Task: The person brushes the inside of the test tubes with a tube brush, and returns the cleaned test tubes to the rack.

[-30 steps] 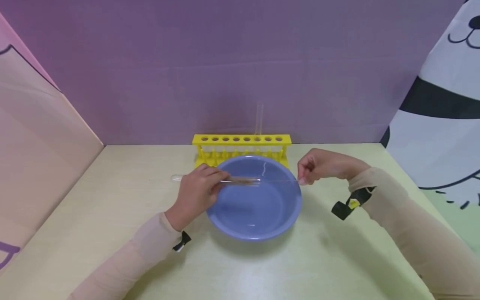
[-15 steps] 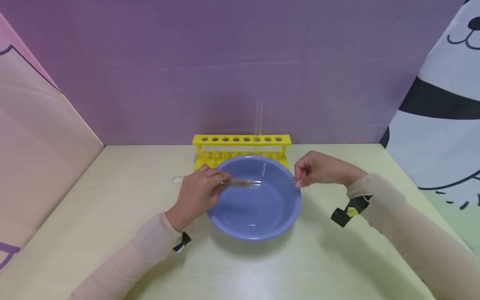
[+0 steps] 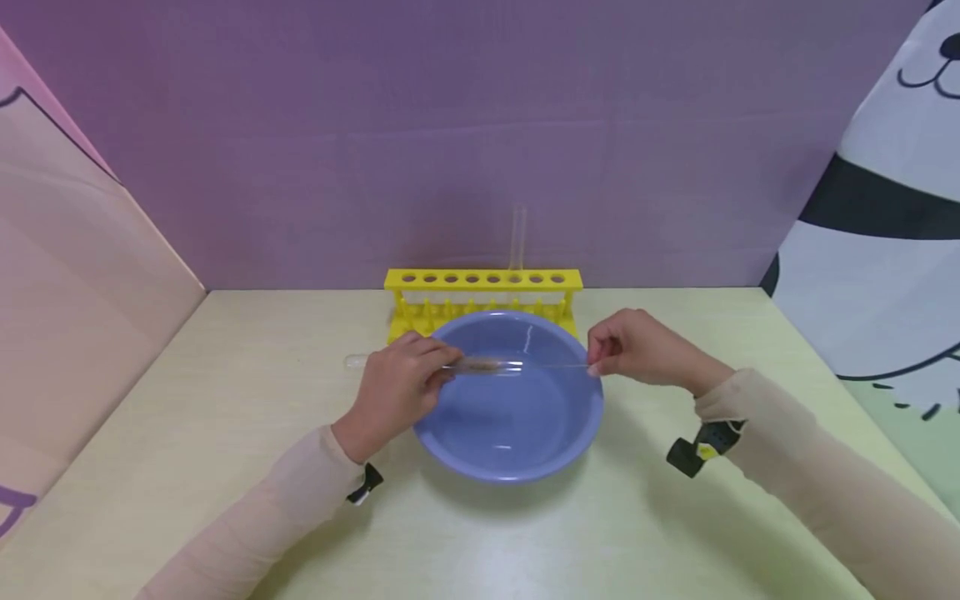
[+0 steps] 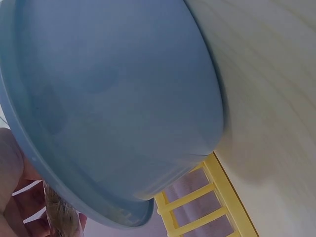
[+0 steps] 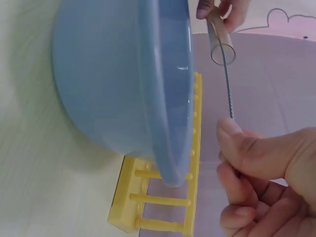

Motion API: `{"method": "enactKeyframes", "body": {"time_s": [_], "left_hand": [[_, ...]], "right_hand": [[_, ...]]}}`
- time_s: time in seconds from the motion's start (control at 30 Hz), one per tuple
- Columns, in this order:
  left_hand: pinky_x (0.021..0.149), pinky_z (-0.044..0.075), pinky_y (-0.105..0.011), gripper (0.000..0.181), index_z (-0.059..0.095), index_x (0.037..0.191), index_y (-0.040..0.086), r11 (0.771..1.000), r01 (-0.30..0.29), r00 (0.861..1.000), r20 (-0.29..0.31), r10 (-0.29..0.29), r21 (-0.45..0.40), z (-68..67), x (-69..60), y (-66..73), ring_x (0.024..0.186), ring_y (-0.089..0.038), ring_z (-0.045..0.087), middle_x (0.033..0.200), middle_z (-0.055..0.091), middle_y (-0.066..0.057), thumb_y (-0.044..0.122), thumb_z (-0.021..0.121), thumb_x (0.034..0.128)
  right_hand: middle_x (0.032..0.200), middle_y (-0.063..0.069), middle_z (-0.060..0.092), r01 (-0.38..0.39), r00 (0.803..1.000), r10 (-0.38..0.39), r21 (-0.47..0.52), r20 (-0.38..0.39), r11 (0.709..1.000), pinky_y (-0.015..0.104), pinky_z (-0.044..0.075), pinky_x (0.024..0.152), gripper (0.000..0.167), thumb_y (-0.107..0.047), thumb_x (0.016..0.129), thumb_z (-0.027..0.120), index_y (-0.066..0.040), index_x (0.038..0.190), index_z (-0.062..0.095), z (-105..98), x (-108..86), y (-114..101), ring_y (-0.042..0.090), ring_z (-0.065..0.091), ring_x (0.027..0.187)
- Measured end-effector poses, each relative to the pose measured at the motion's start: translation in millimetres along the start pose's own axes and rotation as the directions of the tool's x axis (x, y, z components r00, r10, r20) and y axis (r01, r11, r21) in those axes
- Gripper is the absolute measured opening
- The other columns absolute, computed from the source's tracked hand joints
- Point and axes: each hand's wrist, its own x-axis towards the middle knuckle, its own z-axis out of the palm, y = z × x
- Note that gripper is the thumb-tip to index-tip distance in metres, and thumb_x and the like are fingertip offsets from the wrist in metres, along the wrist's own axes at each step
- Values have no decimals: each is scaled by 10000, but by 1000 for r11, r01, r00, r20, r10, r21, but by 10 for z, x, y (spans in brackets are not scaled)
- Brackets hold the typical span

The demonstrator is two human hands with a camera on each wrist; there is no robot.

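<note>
My left hand [image 3: 393, 392] grips a clear glass test tube [image 3: 510, 367] that lies level over the blue basin [image 3: 510, 433]. Its rounded end sticks out to the left, its open mouth faces right. Inside sit the brown bristles [image 4: 61, 217] of a test tube brush, seen close in the left wrist view. The brush's twisted wire handle [image 5: 227, 89] comes out of the mouth. My right hand [image 3: 645, 350] pinches that wire between thumb and fingers at the basin's right rim. The handle's far end is hidden in the hand.
Behind the basin stands a yellow test tube rack [image 3: 483, 281], partly covered by it. Another clear test tube [image 3: 518, 237] rises from the rack's right half. A purple backdrop [image 3: 480, 133] closes off the pale table [image 3: 262, 333] at the back.
My right hand has shifted slightly left and its wrist has sunk a little, bringing the brush handle nearer the tube. The left hand and the tube have hardly moved.
</note>
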Motion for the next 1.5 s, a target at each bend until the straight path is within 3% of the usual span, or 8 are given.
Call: {"method": "enactKeyframes", "body": {"time_s": [0.33,0.6,0.83,1.23,1.5], "left_hand": [[532,501,-282,226,747,978,127,1000,15,999,53,-15,8,-9,8,2,782,-171,616,920,718,7,85,767,757],[543,495,-271,216,741,996,123,1000,20,991,129,-20,-1,-43,45,14,782,-167,613,938,718,2,103,753,781],[511,464,-256,186,745,968,130,1000,13,983,186,-12,-7,-100,119,25,720,-149,595,912,716,20,110,747,783],[592,504,-291,169,738,964,99,999,0,973,232,10,-42,-102,150,11,739,-159,619,882,708,8,93,734,795],[625,507,-312,162,727,963,92,997,13,966,258,7,-77,-113,182,6,734,-169,617,856,701,6,66,710,805]], "right_hand": [[646,-4,648,72,986,-85,-89,-144,993,234,480,543,222,74,753,726,-101,666,620,120,-61,-73,121,568,594],[664,-34,623,135,958,-178,-199,-223,971,240,485,550,240,73,744,736,-116,669,609,200,-100,-92,87,566,606],[663,-59,572,180,923,-257,-270,-286,946,248,485,565,235,82,727,746,-113,684,621,265,-138,-95,82,551,628],[695,-14,563,210,889,-332,-363,-317,908,253,515,582,248,163,731,683,-77,719,621,370,-166,-100,132,574,661],[710,-4,544,222,850,-389,-428,-355,876,263,515,587,276,181,705,694,-76,727,599,422,-176,-101,140,550,675]]}}
